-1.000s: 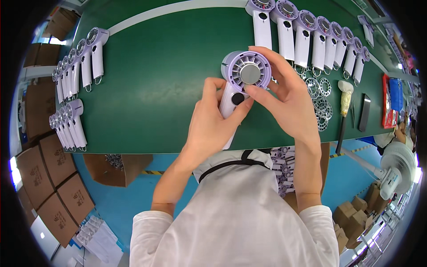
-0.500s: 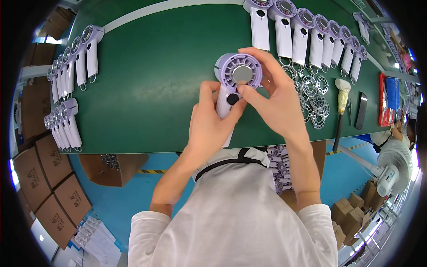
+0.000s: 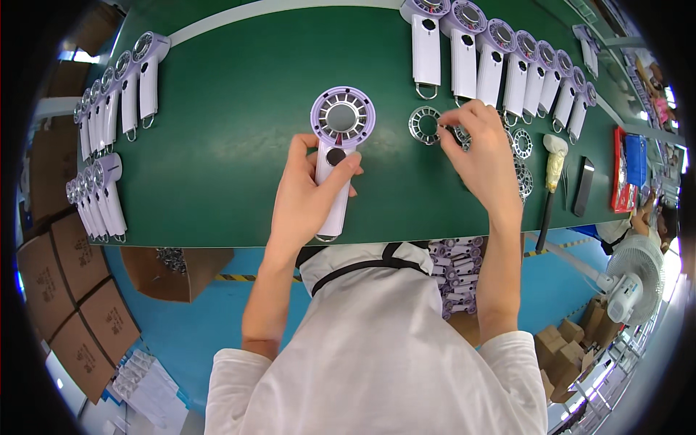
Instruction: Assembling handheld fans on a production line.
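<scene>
My left hand (image 3: 308,192) is wrapped round the white handle of a handheld fan (image 3: 343,98), its thumb beside the dark round button. The fan's lilac round head points away from me and has a grey disc at its centre. To the right, my right hand (image 3: 484,152) pinches the edge of a silver slotted ring (image 3: 414,134) between thumb and fingertips, just above the green table. More silver rings (image 3: 523,143) lie in a loose pile, partly hidden under that hand.
A row of lilac and white fans (image 3: 464,65) lies at the back right, with other fans (image 3: 148,87) at the left. A hammer-like tool with a wrapped head (image 3: 554,156), a dark flat bar (image 3: 583,187) and a blue box (image 3: 637,156) sit on the right. Cartons (image 3: 174,279) stand below.
My right hand has left the fan's head and moved right to the rings, where it now grips one. The left hand has carried the fan a little left.
</scene>
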Action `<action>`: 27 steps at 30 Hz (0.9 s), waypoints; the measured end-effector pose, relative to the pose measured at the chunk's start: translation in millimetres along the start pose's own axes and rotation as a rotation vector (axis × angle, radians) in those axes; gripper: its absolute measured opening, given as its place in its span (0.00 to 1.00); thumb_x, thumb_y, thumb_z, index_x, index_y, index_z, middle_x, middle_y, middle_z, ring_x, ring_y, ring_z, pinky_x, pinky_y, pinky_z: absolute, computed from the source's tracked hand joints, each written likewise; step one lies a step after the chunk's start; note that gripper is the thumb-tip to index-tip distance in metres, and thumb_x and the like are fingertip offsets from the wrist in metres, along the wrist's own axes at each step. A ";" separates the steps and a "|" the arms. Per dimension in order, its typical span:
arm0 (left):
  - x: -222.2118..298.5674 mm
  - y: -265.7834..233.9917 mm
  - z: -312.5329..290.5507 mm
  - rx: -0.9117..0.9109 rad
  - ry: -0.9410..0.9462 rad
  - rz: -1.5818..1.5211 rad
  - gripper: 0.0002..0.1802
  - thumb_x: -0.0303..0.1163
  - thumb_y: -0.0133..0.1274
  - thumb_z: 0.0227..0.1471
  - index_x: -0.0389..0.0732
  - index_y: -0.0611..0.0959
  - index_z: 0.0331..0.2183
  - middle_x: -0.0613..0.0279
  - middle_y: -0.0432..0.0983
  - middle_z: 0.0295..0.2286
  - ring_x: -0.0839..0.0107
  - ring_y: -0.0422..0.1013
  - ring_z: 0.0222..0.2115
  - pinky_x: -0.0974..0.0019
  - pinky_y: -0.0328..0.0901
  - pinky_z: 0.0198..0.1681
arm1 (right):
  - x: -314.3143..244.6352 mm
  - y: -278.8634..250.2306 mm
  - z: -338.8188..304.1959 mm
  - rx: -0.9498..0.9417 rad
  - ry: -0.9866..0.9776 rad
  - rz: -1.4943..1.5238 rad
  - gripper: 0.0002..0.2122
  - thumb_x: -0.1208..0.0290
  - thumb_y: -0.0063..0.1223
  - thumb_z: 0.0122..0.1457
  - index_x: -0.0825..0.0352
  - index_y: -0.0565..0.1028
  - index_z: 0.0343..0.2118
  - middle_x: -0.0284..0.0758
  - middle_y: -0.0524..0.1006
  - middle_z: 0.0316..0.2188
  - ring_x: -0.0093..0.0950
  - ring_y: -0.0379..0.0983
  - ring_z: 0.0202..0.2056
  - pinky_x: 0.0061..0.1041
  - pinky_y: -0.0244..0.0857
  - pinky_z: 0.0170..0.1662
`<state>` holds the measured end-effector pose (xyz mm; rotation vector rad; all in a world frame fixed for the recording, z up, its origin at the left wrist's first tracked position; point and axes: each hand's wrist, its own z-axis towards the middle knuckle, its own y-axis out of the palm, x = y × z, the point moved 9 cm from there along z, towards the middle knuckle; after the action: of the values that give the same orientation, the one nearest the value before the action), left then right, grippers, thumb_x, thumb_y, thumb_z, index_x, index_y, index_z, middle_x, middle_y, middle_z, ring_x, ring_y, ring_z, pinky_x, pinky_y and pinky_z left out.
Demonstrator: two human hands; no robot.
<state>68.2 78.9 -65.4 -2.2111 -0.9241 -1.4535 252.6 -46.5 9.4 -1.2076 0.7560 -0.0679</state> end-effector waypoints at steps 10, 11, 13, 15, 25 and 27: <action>-0.9 1.8 -1.4 -0.008 -0.010 0.051 0.23 0.36 0.62 0.54 0.36 0.68 0.43 0.56 0.80 0.29 0.76 0.74 0.23 0.70 0.67 0.26 | 7.4 7.2 5.4 0.114 0.045 0.008 0.07 0.72 0.60 0.56 0.72 0.78 0.32 0.38 0.76 0.29 0.34 0.73 0.28 0.31 0.67 0.34; -1.7 1.1 -1.5 -0.003 -0.010 0.054 0.23 0.36 0.62 0.54 0.36 0.68 0.43 0.56 0.80 0.29 0.76 0.74 0.23 0.70 0.67 0.26 | 7.3 8.9 5.7 0.138 0.119 0.037 0.09 0.69 0.62 0.55 0.72 0.78 0.30 0.39 0.76 0.28 0.38 0.75 0.30 0.34 0.68 0.35; -3.1 3.3 -1.2 -0.018 -0.016 0.053 0.23 0.36 0.62 0.54 0.36 0.68 0.42 0.56 0.80 0.29 0.76 0.74 0.23 0.70 0.67 0.25 | -3.7 17.9 3.6 0.176 0.032 -0.162 0.17 0.61 0.67 0.52 0.72 0.77 0.31 0.41 0.74 0.30 0.39 0.75 0.26 0.35 0.69 0.31; -1.4 3.7 -1.5 -0.021 -0.008 0.045 0.23 0.36 0.63 0.53 0.36 0.68 0.42 0.56 0.80 0.29 0.75 0.74 0.23 0.69 0.67 0.25 | -11.9 34.4 1.3 0.110 -0.004 -0.344 0.19 0.60 0.69 0.49 0.73 0.75 0.31 0.43 0.71 0.29 0.40 0.75 0.25 0.35 0.71 0.28; 4.6 -0.1 -7.7 -0.012 -0.009 0.058 0.23 0.36 0.63 0.53 0.37 0.67 0.40 0.58 0.79 0.28 0.75 0.73 0.23 0.69 0.67 0.26 | -26.6 36.4 6.4 -0.106 0.053 -0.305 0.13 0.72 0.57 0.50 0.71 0.76 0.38 0.44 0.75 0.26 0.42 0.79 0.28 0.36 0.73 0.32; 4.3 -0.6 -9.1 -0.011 -0.025 0.073 0.22 0.36 0.63 0.53 0.37 0.68 0.40 0.58 0.79 0.28 0.75 0.73 0.23 0.69 0.67 0.26 | -3.1 27.2 8.6 -0.105 0.175 0.025 0.13 0.73 0.54 0.55 0.69 0.78 0.43 0.40 0.79 0.31 0.31 0.79 0.27 0.29 0.71 0.31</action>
<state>62.7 75.3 -57.7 -2.2513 -0.8358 -1.4041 245.9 -27.6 -11.2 -1.3033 0.9367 -0.1157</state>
